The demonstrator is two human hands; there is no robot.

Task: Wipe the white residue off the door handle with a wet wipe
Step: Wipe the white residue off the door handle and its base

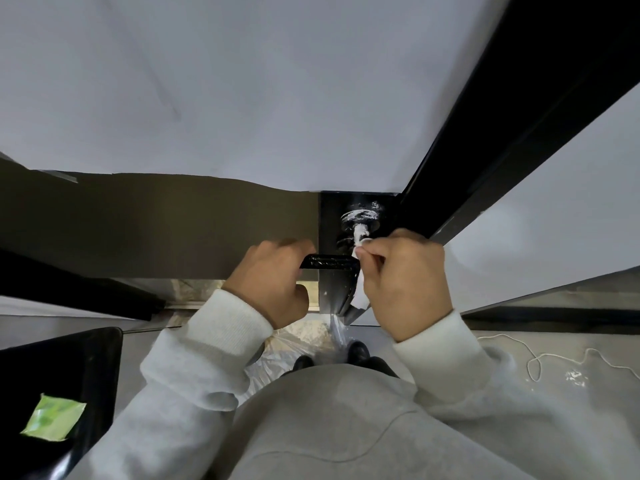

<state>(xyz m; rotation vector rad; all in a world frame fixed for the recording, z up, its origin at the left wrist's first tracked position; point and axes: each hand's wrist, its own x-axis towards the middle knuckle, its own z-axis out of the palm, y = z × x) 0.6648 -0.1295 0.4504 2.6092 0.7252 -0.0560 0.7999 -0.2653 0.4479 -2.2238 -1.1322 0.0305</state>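
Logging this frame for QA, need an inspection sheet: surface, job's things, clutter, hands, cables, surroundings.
Surface: black door edge plate, smeared with white residue around the handle's round base.
Job's things: black door handle, lever looks mostly clean; white wet wipe against the handle's neck.
Clutter: green wipe packet on a black surface at lower left; clear plastic sheet on the floor under the door.
Hands: left hand grips the lever end; right hand pinches the wipe.
Cables: white string loose on the floor at right.
Surroundings: white door, black frame, grey floor.
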